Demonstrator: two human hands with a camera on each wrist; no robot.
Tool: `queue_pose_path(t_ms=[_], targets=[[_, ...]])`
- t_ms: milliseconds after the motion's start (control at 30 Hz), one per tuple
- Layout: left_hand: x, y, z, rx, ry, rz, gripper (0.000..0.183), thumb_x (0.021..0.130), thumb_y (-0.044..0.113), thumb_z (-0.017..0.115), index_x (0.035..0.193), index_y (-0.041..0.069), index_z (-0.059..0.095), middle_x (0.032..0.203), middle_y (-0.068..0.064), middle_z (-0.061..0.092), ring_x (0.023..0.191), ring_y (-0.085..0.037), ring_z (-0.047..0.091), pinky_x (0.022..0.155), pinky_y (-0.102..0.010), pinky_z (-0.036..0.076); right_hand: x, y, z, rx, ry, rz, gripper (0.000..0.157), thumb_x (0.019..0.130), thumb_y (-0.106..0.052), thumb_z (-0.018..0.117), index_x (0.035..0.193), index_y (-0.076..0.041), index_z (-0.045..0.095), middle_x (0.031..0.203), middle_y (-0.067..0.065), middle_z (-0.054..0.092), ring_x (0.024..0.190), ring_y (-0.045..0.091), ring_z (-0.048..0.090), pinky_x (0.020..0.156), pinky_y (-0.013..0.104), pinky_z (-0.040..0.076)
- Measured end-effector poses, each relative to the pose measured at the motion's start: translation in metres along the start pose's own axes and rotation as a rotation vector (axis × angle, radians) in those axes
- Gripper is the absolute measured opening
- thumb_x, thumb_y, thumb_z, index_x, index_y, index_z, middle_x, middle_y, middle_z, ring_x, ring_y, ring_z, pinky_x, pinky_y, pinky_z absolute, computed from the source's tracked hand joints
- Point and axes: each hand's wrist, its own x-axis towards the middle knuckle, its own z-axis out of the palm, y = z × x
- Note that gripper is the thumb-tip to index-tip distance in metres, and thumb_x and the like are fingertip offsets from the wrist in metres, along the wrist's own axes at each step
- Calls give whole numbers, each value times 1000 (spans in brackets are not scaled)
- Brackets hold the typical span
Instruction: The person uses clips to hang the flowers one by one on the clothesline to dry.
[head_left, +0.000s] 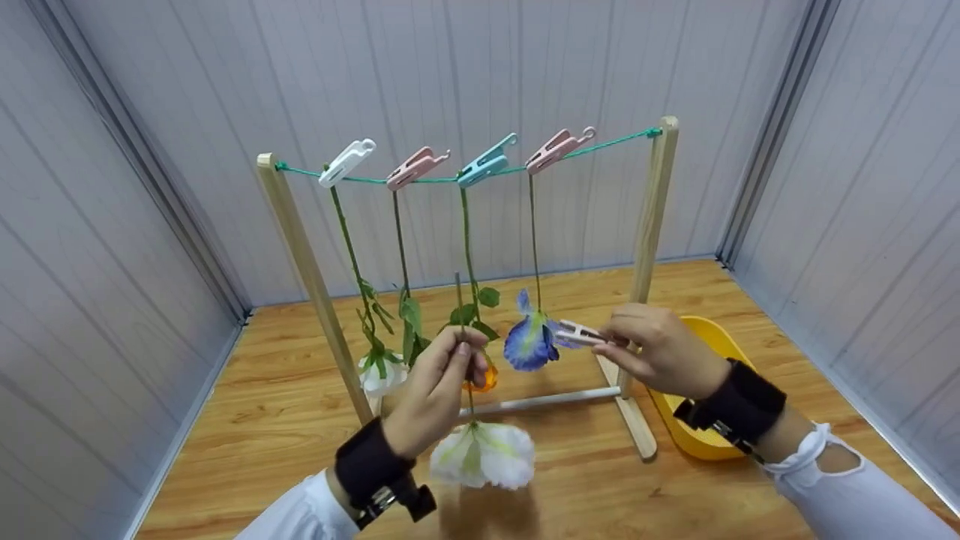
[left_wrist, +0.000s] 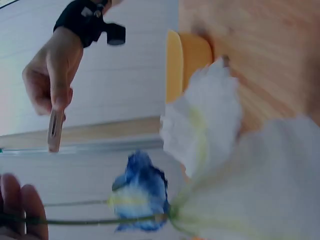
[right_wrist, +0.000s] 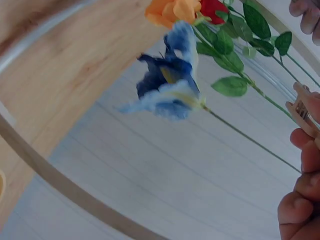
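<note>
My left hand [head_left: 439,379] pinches the stem of a white flower [head_left: 487,455], its bloom hanging downward in front of the rack's bottom bar. In the left wrist view that stem crosses the fingers [left_wrist: 34,207], with the white petals [left_wrist: 202,122] large at right. My right hand [head_left: 664,351] holds a pale pink clothespin [head_left: 576,334] between thumb and fingers, its tip pointing left. Just behind the clothespin hangs a blue-purple flower [head_left: 529,341], upside down from the green line [head_left: 619,141]. The right wrist view also shows this clothespin [right_wrist: 302,111], partly cut off by the frame edge.
A wooden rack [head_left: 652,217] carries the line. White, pink and blue clothespins [head_left: 484,163] hold several upside-down flowers on it, including a white rose [head_left: 382,375], an orange flower [head_left: 489,377] and a red one [right_wrist: 214,11]. Right of the rack sits a yellow basket [head_left: 705,450].
</note>
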Motion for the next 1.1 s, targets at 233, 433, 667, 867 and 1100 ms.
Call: queue_pose_path(t_ms=[233,433,667,867,1100], targets=[[14,0,32,-76,-17,-15,29,117,0,27,116,-13,53,84,-2,40,71,-6,34,69,-22,30,11,9,-27,-74,14,-7,14,102,-11,76,91,-4,72,79,4,64,68,13,54,62,19,42],[25,-2,57,-150,-11,-67,31,116,1,25,116,-13,53,79,1,36,64,-7,31,65,-21,30,16,15,-48,-155,17,36,10,89,3,82,93,-1,74,78,4,62,69,10,50,62,20,39],[45,-2,85,-187,-17,-76,32,116,4,25,118,-9,54,82,-1,38,67,-10,34,67,-23,32,25,23,-65,-164,54,52,12,86,7,81,96,3,76,77,7,61,68,12,47,63,19,38],[70,-2,104,-210,6,-63,32,117,5,24,119,-7,54,86,0,40,68,-12,36,68,-23,34,44,26,-87,-182,101,54,7,86,6,79,92,4,76,73,8,61,68,8,43,62,18,36],[104,1,114,-243,-21,10,31,117,6,20,118,-7,49,84,0,36,69,-14,31,71,-24,31,64,27,-112,-237,93,93,6,89,5,80,92,9,75,72,13,59,70,9,41,65,18,34]])
